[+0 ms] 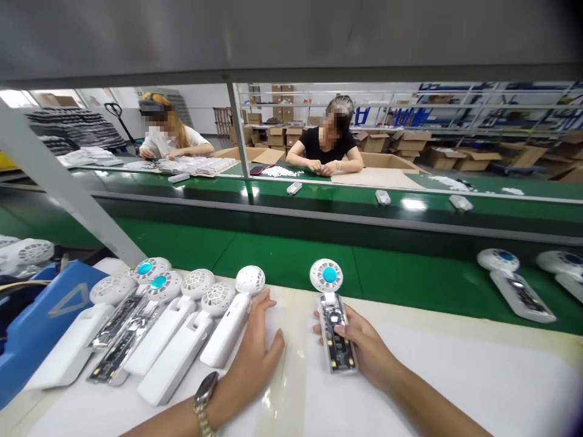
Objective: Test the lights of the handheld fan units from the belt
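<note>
Head view: right hand point(364, 346), gripping white round-headed device with visible circuit board point(336, 352); left hand point(252, 358), open, beside white plastic-cased device point(225, 332).

The scene is lit brightly and evenly, with cool daylight admitted at the windows in the upper left. White glare spots are thrown back by the glossy green conveyor belt point(282, 258), and small streaks of shine are seen on the clear tape on the white paper-covered tabletop point(410, 352). The grey metal overhead panel point(291, 36) is left in shade. Straight edges are stretched towards the sides, the right-hand corners are darkened, and both background faces are pixelated.
</note>
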Demonstrator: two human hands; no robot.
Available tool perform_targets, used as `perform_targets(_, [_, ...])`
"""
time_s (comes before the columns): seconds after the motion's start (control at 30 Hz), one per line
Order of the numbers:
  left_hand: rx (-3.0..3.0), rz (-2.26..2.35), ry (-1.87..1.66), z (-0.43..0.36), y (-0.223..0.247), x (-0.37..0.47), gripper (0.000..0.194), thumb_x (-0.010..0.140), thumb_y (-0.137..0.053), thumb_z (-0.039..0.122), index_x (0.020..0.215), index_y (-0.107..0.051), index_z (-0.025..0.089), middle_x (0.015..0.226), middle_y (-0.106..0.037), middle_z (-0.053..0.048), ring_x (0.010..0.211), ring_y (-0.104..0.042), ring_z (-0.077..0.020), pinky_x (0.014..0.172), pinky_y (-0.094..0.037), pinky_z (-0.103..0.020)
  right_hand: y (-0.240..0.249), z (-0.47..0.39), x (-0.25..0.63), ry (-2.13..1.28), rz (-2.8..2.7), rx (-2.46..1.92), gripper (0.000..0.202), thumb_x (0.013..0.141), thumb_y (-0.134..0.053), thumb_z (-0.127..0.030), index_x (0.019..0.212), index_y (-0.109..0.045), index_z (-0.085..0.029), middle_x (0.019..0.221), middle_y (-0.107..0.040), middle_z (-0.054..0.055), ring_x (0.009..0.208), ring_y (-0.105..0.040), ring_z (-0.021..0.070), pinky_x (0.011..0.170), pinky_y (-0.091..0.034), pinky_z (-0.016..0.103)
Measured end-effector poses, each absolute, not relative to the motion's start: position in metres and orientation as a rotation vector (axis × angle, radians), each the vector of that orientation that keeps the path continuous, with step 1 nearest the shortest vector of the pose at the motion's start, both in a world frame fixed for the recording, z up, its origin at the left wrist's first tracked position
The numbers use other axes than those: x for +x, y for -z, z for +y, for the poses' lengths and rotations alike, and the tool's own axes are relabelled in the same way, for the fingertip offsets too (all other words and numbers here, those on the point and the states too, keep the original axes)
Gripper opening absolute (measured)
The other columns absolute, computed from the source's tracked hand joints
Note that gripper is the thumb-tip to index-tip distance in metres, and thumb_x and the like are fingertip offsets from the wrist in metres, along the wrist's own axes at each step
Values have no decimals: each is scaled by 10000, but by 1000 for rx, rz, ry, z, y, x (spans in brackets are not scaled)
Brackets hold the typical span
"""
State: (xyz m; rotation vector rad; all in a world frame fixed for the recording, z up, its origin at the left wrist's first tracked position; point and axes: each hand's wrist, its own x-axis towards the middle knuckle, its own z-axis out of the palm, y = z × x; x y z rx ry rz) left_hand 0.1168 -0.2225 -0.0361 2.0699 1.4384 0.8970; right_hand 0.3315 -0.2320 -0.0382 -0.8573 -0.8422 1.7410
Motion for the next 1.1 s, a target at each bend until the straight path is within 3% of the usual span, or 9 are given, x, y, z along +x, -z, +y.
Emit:
perform_targets(0.1, [2116, 1355, -835, -229, 38, 119, 365, 839, -402, 169, 1190, -323, 228, 1399, -265, -123, 1304, -257, -267, 1042, -279, -518, 42, -228, 330, -1789, -878, -775, 440, 696, -688, -253, 1108, -542, -206, 1157, -591, 105, 1059, -557, 290, 872, -424, 414])
perform_targets(0.23, [2135, 1351, -811, -234, 37, 120, 347, 832, -408, 173, 1171, -352, 227, 1401, -270, -115, 1302, -267, -264, 1035, -297, -510, 49, -226, 331, -1782, -889, -775, 436, 722, -686, -264, 1123, -531, -197, 1221, -552, 122, 1098, -535, 308, 926, -392, 467])
perform_targets(0.67, [2138, 1341, -750, -234, 38, 119, 368, 834, -400, 174, 1195, -345, 224, 1397, -272, -106, 1307, -255, -264, 1046, -294, -499, 39, -228, 328, -1757, -813, -867, 380, 661, -736, -300, 1003, -607, -198, 1137, -609, 121, 996, -601, 312, 859, -443, 470])
perform_targets(1.1, [2141, 1320, -745, -234, 40, 119, 411, 841, -373, 150, 1237, -294, 223, 1405, -229, -108, 1318, -214, -252, 1073, -232, -509, 41, -234, 327, -1811, -879, -817, 416, 696, -716, -339, 1058, -573, -191, 1179, -572, 134, 1045, -568, 319, 893, -409, 485])
